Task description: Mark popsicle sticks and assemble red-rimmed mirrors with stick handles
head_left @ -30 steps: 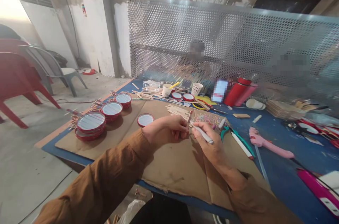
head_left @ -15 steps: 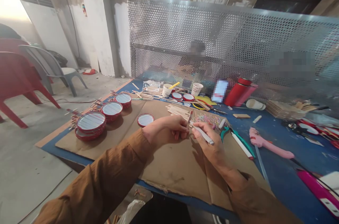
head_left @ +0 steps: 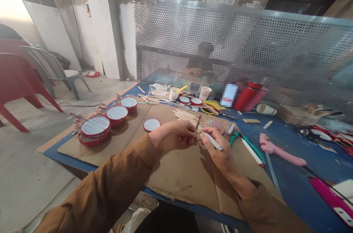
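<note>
Between the fingers of my left hand (head_left: 185, 132) a flat wooden craft stick (head_left: 198, 122) stands upright, its upper part coloured reddish-brown. My right hand (head_left: 219, 147) grips a white marker (head_left: 213, 141), its front end pointing at the stick; whether the tip touches cannot be made out. Both hands are above a brown cardboard sheet (head_left: 176, 178). Behind them lie a pile of bare craft sticks (head_left: 184, 114) and a scatter of small coloured pieces (head_left: 216, 122). A single red-rimmed white disc (head_left: 151, 124) rests left of my left hand.
Stacks of red-rimmed discs with sticks (head_left: 95, 126) stand at the left. Green-handled pliers (head_left: 255, 150), a pink glue gun (head_left: 278, 150) and a magenta power strip (head_left: 328, 196) lie right. Paper cups (head_left: 173, 94) and a red bottle (head_left: 247, 96) stand before a perforated metal screen (head_left: 171, 23).
Almost nothing differs. Both hands keep their hold on the stick and the marker in the same place; the view has shifted very slightly.
</note>
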Available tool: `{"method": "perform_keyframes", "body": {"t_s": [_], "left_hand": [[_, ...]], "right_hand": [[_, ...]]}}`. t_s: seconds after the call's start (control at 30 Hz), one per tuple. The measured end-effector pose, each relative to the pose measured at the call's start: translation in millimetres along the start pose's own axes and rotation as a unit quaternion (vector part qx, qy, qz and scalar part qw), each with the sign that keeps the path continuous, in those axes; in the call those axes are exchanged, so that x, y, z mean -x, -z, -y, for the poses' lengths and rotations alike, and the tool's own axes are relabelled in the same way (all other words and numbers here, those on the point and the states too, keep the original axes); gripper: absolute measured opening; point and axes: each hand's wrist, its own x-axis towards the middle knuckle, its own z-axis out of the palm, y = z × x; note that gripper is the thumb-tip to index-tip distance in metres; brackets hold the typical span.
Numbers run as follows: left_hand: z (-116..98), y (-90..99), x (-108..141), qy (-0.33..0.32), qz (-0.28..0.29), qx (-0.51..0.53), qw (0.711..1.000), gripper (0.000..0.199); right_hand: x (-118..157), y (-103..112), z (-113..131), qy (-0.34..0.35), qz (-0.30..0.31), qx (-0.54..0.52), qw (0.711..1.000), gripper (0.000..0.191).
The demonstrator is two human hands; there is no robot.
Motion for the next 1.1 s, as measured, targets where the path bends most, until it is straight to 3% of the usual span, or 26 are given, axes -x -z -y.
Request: {"method": "perform_keyframes", "body": {"t_s": [1.1], "left_hand": [[2.4, 1.4, -0.6, 0.000, 0.005, 0.003, 1.000, 0.019]], "right_hand": [[0.8, -1.8, -3.6, -0.007, -0.016, -0.014, 1.000, 0.020]]}}
